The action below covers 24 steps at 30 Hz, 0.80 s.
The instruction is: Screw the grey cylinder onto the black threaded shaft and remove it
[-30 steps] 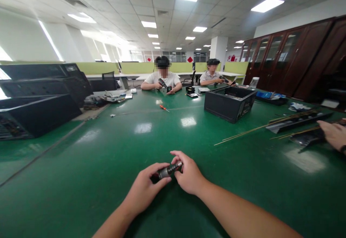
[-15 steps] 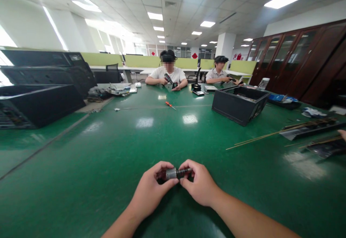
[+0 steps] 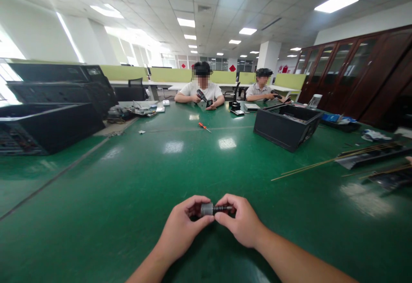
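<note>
A small grey metal cylinder with a dark ribbed shaft (image 3: 207, 209) lies sideways between my hands, low over the green table. My left hand (image 3: 182, 225) is closed round the cylinder's left end, fingers above and thumb below; that end is partly hidden in the palm. At the other end, the fingers of my right hand (image 3: 244, 223) curl around the shaft, whose pointed tip shows near the forefinger. The two thumbs nearly meet under the part. I cannot make out exactly what kind of part it is.
An orange-handled screwdriver (image 3: 204, 127) lies mid-table. Black computer cases stand at right (image 3: 277, 128) and left (image 3: 64, 128). Thin brass-coloured rods (image 3: 305, 168) lie at right. Across the table, one person (image 3: 201, 92) holds a power drill (image 3: 201, 95); another person (image 3: 259, 92) sits beside them.
Both hands and the part sit slightly lower and to the right in the picture; the whole scene has shifted similarly. The grip looks nearly the same.
</note>
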Each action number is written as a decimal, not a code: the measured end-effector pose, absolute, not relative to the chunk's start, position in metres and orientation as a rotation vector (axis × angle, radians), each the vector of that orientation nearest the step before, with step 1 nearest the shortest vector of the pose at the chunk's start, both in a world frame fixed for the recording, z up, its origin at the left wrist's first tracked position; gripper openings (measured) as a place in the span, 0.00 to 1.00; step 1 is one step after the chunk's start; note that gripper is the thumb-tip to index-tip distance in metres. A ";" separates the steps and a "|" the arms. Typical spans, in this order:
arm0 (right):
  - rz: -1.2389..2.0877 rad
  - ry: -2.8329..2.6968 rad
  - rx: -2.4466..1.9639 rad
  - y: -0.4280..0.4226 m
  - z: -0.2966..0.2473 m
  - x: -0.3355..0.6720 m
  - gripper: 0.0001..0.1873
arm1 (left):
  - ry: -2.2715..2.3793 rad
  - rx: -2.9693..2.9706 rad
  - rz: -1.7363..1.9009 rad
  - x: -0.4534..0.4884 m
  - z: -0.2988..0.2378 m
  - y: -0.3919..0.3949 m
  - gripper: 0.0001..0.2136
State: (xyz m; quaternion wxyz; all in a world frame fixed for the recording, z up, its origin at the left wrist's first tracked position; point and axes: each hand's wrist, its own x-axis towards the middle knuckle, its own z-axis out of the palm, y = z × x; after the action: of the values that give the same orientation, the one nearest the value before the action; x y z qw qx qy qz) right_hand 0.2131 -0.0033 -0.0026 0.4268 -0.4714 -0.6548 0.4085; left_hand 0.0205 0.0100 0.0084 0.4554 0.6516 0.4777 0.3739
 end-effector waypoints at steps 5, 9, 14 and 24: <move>1.034 -1.632 -1.183 -0.003 -0.002 0.213 0.04 | 1.177 1.598 0.925 0.021 0.008 0.010 0.15; 1.050 -1.616 -1.173 -0.002 -0.002 0.213 0.04 | 1.234 1.595 0.941 0.023 0.010 0.007 0.15; 1.067 -1.608 -1.155 -0.001 -0.004 0.214 0.04 | 1.282 1.621 0.953 0.025 0.011 0.003 0.15; 1.050 -1.597 -1.139 -0.001 -0.002 0.214 0.02 | 1.271 1.618 0.949 0.026 0.012 0.004 0.15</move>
State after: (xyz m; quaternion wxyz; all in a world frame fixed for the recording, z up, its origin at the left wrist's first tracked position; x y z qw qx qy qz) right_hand 0.2140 -0.0008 -0.0024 0.4426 -0.4592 -0.6437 0.4231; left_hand 0.0256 0.0043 0.0124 0.4240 0.6468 0.5078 0.3794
